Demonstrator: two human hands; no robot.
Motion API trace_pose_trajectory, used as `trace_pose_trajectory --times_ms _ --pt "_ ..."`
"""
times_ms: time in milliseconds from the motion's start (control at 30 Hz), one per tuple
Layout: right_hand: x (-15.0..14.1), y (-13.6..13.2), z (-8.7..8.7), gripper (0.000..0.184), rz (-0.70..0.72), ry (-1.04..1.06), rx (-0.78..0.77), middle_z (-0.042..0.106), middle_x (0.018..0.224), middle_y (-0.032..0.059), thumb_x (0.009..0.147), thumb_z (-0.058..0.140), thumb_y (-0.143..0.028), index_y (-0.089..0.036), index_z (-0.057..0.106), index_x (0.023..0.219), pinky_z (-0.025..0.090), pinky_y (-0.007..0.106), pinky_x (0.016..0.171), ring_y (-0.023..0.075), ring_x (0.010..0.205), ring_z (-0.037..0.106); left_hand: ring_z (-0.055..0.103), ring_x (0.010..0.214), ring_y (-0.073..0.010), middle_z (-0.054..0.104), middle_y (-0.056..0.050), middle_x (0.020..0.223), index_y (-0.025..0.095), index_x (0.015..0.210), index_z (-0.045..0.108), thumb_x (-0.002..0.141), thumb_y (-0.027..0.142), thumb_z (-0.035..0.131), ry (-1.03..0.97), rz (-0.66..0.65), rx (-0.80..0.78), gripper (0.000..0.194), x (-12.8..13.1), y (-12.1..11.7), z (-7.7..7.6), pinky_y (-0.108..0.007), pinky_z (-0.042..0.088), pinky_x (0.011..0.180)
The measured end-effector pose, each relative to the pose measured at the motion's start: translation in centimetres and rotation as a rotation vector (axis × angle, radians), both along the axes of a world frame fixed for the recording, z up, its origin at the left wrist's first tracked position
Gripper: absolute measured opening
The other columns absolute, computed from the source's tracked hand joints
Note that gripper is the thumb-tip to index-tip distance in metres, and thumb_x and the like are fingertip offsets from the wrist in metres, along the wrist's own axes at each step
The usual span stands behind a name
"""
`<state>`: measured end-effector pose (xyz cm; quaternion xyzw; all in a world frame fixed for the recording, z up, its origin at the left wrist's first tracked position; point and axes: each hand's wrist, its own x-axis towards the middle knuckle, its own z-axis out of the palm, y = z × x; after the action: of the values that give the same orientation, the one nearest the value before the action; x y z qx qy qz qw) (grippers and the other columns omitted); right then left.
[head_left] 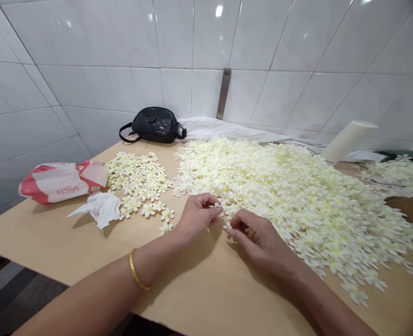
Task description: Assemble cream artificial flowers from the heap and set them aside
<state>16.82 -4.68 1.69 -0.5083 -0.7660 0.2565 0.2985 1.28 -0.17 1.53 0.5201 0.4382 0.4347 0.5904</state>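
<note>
A big heap of small cream-white artificial flowers (290, 186) covers the middle and right of the tan table (199, 289). A smaller, flatter patch of the same flowers (138, 179) lies to the left. My left hand (195, 215), with a gold bangle on the wrist, pinches a small flower at the heap's near edge, fingers curled. My right hand (259, 238) rests beside it, fingers curled and pinched on a flower at the heap's front edge. The two hands are almost touching.
A red-and-white tissue pack (61, 182) lies at the left with a crumpled white tissue (99, 207) by it. A black pouch bag (153, 124) sits at the back against the tiled wall. A white roll (346, 140) and white cloth (220, 128) lie behind the heap.
</note>
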Motion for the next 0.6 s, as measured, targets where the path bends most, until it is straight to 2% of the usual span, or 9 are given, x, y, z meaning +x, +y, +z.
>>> trace_pose_trajectory --times_ms 133,200,300,367,500,600 --pt "-0.08 0.39 -0.14 0.011 -0.119 0.070 0.075 0.055 0.072 0.0020 0.081 0.046 -0.027 -0.018 0.052 0.083 0.037 0.024 0.056 0.0134 0.064 0.049 0.049 0.044 -0.0090 0.053 0.001 0.046 0.012 0.065 0.057 0.062 0.016 0.059 -0.016 -0.083 -0.050 0.005 0.36 -0.68 0.32 -0.022 0.040 0.048" --pt "-0.13 0.49 -0.07 0.013 -0.086 0.100 0.073 0.057 0.075 0.0030 0.082 0.044 -0.026 -0.018 0.054 0.085 0.038 0.025 0.058 0.0143 0.067 0.051 0.051 0.045 -0.0096 0.055 0.000 0.048 0.013 0.067 0.057 0.062 0.013 0.058 -0.011 -0.117 -0.064 0.005 0.48 -0.92 0.39 -0.022 0.040 0.048" --pt "-0.33 0.43 0.01 0.018 -0.020 0.122 0.070 0.057 0.071 0.0017 0.083 0.041 -0.020 -0.018 0.058 0.077 0.038 0.024 0.058 0.0127 0.063 0.051 0.051 0.044 -0.0089 0.055 0.001 0.049 0.013 0.069 0.054 0.061 0.009 0.056 -0.014 -0.146 -0.071 0.009 0.54 -1.08 0.40 -0.021 0.038 0.046" --pt "-0.46 0.28 -0.02 0.018 -0.031 0.124 0.113 0.056 0.068 0.0008 0.082 0.041 -0.016 -0.018 0.057 0.073 0.037 0.024 0.057 0.0118 0.061 0.050 0.051 0.044 -0.0088 0.055 0.002 0.049 0.014 0.072 0.052 0.061 0.009 0.057 -0.052 -0.148 -0.080 0.013 0.52 -1.10 0.46 -0.021 0.040 0.047" --pt "-0.42 0.14 -0.37 0.013 -0.077 0.099 0.346 0.053 0.068 0.0018 0.079 0.045 -0.013 -0.018 0.056 0.074 0.038 0.025 0.059 0.0131 0.062 0.049 0.054 0.048 -0.0103 0.054 0.003 0.051 0.015 0.075 0.050 0.061 0.013 0.060 -0.112 -0.095 -0.094 0.017 0.38 -1.03 0.66 -0.024 0.043 0.051" --pt "-0.05 0.21 -0.75 0.014 -0.153 0.054 0.541 0.054 0.073 0.0039 0.077 0.046 -0.009 -0.018 0.057 0.080 0.040 0.027 0.062 0.0150 0.068 0.050 0.051 0.045 -0.0083 0.053 0.002 0.049 0.014 0.067 0.051 0.064 0.023 0.063 -0.083 -0.056 -0.088 0.015 0.11 -0.81 0.53 -0.021 0.041 0.049"
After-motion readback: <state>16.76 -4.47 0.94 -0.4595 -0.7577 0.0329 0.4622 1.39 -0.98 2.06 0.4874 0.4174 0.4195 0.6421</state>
